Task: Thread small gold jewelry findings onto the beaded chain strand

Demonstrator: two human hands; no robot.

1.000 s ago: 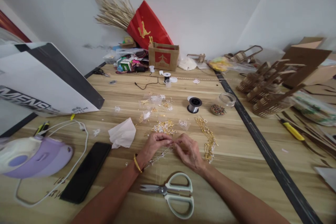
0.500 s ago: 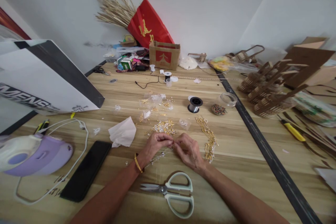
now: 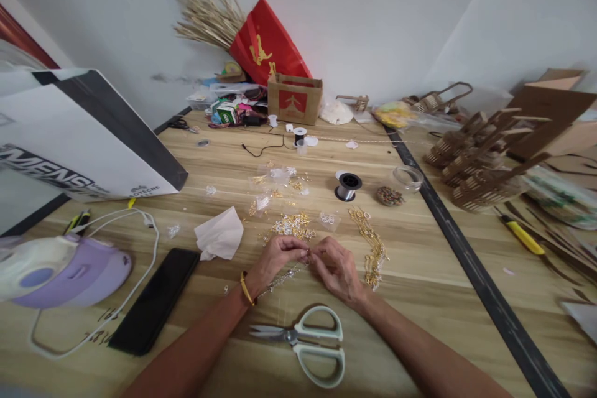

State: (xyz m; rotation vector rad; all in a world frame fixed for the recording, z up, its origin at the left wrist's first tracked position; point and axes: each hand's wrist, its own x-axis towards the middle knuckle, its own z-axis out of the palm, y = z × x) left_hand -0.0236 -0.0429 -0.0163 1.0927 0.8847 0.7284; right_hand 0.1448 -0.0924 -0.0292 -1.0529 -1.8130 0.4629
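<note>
My left hand point(image 3: 278, 261), with a yellow bracelet at its wrist, pinches something tiny between thumb and forefinger. My right hand point(image 3: 339, 268) is pinched closed at the same spot, its fingertips almost touching the left ones. What they grip is too small to make out. A silver chain point(image 3: 284, 278) hangs from the fingertips and lies under my left hand. Just beyond the hands is a pile of gold and silver beads point(image 3: 291, 226). Gold chains point(image 3: 373, 249) lie right of my right hand. Open scissors point(image 3: 298, 339) with pale green handles rest between my forearms.
Left are a black phone point(image 3: 156, 301), a crumpled tissue point(image 3: 220, 235), a purple device point(image 3: 79, 270) with a white cable and a large box point(image 3: 93, 143). A wire spool point(image 3: 348, 187) and a glass jar point(image 3: 405, 179) stand beyond my right hand. Woven baskets point(image 3: 485, 180) are at right.
The view has shifted slightly, so the surroundings sit a little further right. Both hands keep nearly the same pinching pose.
</note>
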